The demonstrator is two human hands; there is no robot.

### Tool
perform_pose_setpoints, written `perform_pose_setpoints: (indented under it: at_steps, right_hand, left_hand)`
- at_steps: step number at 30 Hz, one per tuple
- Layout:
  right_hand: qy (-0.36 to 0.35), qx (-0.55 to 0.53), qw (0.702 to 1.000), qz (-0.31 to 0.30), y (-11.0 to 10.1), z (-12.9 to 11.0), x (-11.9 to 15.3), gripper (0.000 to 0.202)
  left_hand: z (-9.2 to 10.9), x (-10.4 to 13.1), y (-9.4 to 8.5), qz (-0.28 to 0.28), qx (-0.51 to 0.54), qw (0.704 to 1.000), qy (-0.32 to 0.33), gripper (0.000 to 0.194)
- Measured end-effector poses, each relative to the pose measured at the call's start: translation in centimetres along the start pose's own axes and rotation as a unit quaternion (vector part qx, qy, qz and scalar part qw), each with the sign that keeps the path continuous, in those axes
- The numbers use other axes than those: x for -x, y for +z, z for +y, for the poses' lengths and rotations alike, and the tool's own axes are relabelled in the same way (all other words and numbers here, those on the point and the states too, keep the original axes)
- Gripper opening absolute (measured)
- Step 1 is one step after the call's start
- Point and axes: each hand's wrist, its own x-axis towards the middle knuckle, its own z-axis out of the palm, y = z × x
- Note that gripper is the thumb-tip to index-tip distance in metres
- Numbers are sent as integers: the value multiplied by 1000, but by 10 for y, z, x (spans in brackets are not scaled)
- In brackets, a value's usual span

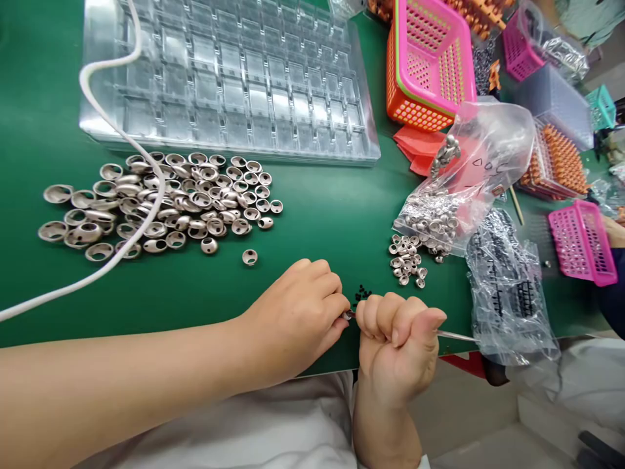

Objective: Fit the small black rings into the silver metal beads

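Note:
My left hand is closed, its thumb and fingertips pinching a small metal ring-like piece, mostly hidden by the fingers. My right hand is wrapped in a fist round a thin metal tool. One end of the tool sticks out to the right; the other side meets the small piece between my hands. Just beyond the fingers lie several tiny black parts. Silver hollow metal pieces are heaped on the green table to the left, with one lone metal piece nearer my left hand.
Clear plastic trays are stacked at the back, and a white cable crosses the heap. To the right are smaller metal pieces, a plastic bag, a bag of black parts and pink baskets. Another person's arm shows at far right.

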Motion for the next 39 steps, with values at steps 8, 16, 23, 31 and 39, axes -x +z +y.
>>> perform_pose_setpoints:
  at_steps: [8, 16, 23, 31, 39]
  right_hand:
    - [-9, 16, 1000, 7, 0, 2, -1, 52]
    - [-41, 69, 996, 33, 6, 5, 1, 51]
    - [-45, 97, 994, 11, 10, 6, 1, 51]
    - [-49, 122, 991, 5, 11, 6, 2, 49]
    - [-55, 123, 991, -7, 13, 5, 3, 48]
  left_hand:
    - [0, -1, -2, 5, -1, 1000, 8, 10]
    - [0, -2, 0, 9, -5, 1000, 13, 11]
    - [-1, 0, 1, 21, 1, 1000, 19, 15]
    - [-4, 0, 5, 35, 5, 999, 26, 20]
    - [-3, 0, 6, 39, 8, 999, 27, 26]
